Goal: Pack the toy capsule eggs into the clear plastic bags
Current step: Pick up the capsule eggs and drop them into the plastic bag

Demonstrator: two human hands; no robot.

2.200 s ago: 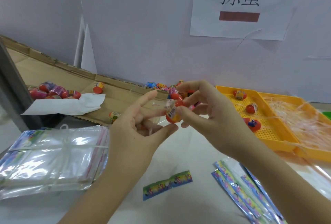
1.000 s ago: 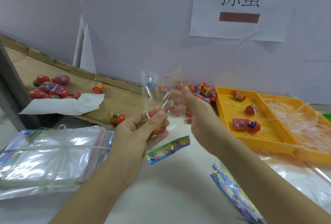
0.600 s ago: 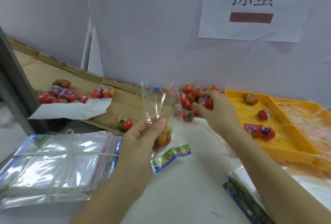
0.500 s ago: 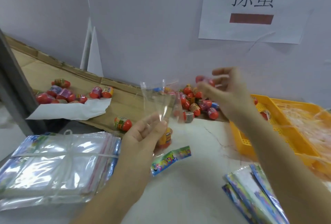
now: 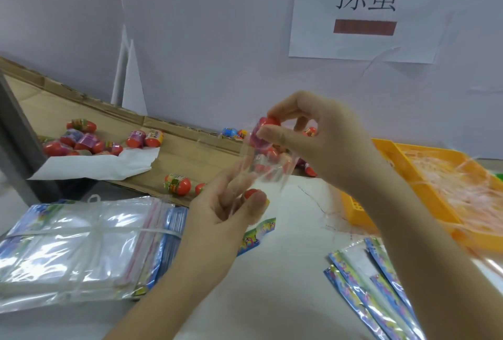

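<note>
— From the head view, what do the hands hold?
— The left hand (image 5: 217, 220) grips a clear plastic bag (image 5: 262, 172), with a bagged egg (image 5: 251, 193) just above its thumb. The right hand (image 5: 321, 138) pinches a red capsule egg (image 5: 268, 124) at the bag's mouth.
— Around them?
— Loose eggs (image 5: 87, 141) on cardboard (image 5: 190, 154), left of the left hand. A tied bag stack (image 5: 81, 247) lies lower left, and a yellow tray (image 5: 359, 207) right of the right hand.

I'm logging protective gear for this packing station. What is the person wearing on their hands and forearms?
Nothing visible. The left hand and right hand are bare: no gloves, rings, watch or bracelets. The left forearm and right forearm show no sleeves.
</note>
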